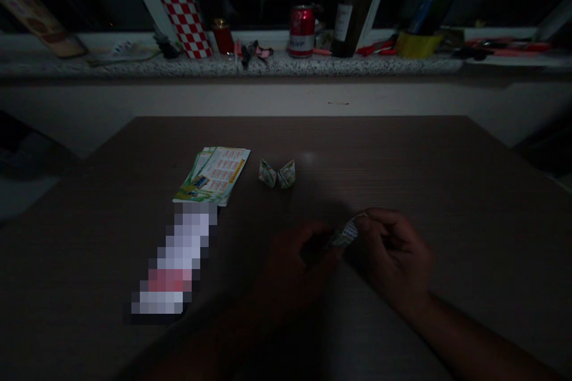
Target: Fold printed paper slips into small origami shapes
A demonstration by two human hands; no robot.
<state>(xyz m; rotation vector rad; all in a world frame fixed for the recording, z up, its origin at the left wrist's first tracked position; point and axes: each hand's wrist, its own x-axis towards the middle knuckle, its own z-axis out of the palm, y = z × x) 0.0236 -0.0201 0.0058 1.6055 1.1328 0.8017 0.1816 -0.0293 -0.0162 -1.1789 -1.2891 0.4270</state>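
Observation:
Low over the table, a small piece of folded printed paper (346,234) is held between both hands. My left hand (299,262) is closed around its left end, with much of the fingers in shadow. At the other end, the thumb and fingers of my right hand (395,253) pinch the paper's upper edge. Beyond the hands stands a folded paper shape (286,174) with two pointed halves. To its left lies a stack of printed calendar cards (218,172), slightly fanned.
A pixelated, blurred-out object (179,256) lies on the table (402,155) at left. Along the granite sill (268,66) behind stand a checkered bottle (185,24), a red can (302,31), a dark bottle (351,18) and a yellow container (417,45). The room is dim.

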